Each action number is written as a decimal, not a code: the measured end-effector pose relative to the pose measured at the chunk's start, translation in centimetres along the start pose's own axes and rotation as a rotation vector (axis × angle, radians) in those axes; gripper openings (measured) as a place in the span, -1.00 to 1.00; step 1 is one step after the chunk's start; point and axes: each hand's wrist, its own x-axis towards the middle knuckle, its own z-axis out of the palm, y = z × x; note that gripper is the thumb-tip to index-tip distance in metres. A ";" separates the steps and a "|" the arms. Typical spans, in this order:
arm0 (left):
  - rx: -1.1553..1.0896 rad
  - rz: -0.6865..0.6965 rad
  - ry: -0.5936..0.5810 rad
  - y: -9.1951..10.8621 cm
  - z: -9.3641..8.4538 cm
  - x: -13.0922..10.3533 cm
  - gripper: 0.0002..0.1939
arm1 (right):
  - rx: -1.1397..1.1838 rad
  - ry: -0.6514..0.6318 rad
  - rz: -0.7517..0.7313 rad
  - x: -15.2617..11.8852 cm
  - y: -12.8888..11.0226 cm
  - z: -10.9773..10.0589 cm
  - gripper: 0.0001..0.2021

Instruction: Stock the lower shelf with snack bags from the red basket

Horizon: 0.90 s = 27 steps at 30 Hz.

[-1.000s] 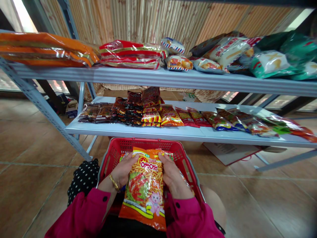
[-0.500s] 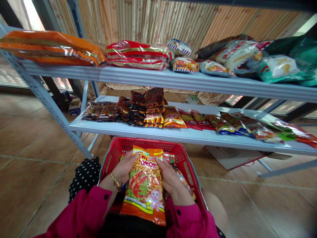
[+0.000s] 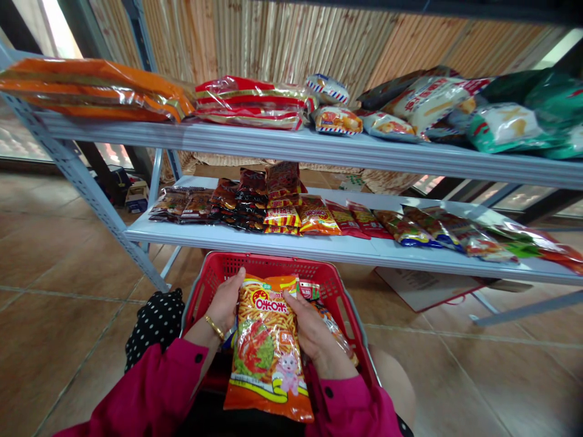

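Note:
An orange snack bag [image 3: 268, 346] with noodle-like sticks and a pink cartoon animal faces up over a red basket [image 3: 355, 315]. My left hand [image 3: 225, 306], a gold bracelet at its wrist, is at the bag's upper left edge, fingers partly hidden behind it. On the opposite edge, my right hand [image 3: 307, 325] grips the bag with the thumb on its front. Other colourful packets [image 3: 334, 331] lie in the basket, partly covered by the bag and my right hand.
Just beyond the basket, a lower shelf [image 3: 218, 237] bears rows of small snack packets [image 3: 319, 215]. Above it, an upper shelf [image 3: 273, 139] holds larger orange, red, white and green bags. A cardboard box [image 3: 419, 288] lies beneath the lower shelf at right.
The orange bag has shifted slightly down and its top has tilted. My left thumb has moved off the bag's front to its upper left edge. My right hand still grips the other side.

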 end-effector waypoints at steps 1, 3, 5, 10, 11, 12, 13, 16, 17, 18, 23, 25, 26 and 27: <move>-0.006 -0.005 0.013 -0.1 -0.1 0.1 -0.68 | -0.006 -0.001 0.000 0.0 0.0 -0.1 -0.60; -0.023 0.002 0.020 -0.3 -0.2 0.4 -0.70 | -0.018 -0.018 -0.014 0.1 0.1 -0.2 -0.60; -0.040 0.020 0.019 -0.5 -0.2 0.6 -0.73 | -0.025 -0.046 -0.028 0.2 0.2 -0.4 -0.58; -0.030 0.086 0.110 -0.5 0.2 0.7 -0.78 | -0.022 -0.054 -0.022 0.3 0.2 -0.7 -0.51; -0.031 0.097 0.131 -0.4 0.3 0.7 -0.77 | -0.017 -0.049 -0.019 0.3 0.2 -0.6 -0.49; -0.036 0.108 0.147 -0.4 0.4 0.6 -0.76 | -0.012 -0.043 -0.016 0.3 0.2 -0.6 -0.48; -0.043 0.121 0.160 -0.3 0.5 0.6 -0.74 | -0.007 -0.034 -0.012 0.3 0.2 -0.5 -0.47; -0.068 0.149 0.163 -0.2 0.6 0.5 -0.69 | 0.008 -0.013 0.002 0.3 0.1 -0.3 -0.47; -0.075 0.149 0.153 -0.2 0.5 0.5 -0.69 | 0.011 -0.017 0.003 0.3 0.1 -0.3 -0.48; -0.082 0.147 0.144 -0.2 0.5 0.5 -0.69 | 0.013 -0.025 0.002 0.3 0.1 -0.2 -0.50; -0.109 0.154 0.123 -0.4 0.2 0.7 -0.60 | 0.009 -0.042 -0.006 0.1 -0.1 0.2 -0.60; -0.103 0.155 0.102 -0.3 0.1 0.6 -0.59 | 0.012 -0.046 0.000 0.0 -0.1 0.3 -0.61; -0.101 0.154 0.082 -0.2 0.1 0.6 -0.60 | 0.015 -0.049 0.005 0.0 -0.1 0.3 -0.61; -0.101 0.144 0.055 -0.1 0.1 0.5 -0.62 | 0.018 -0.051 0.005 0.0 -0.2 0.3 -0.61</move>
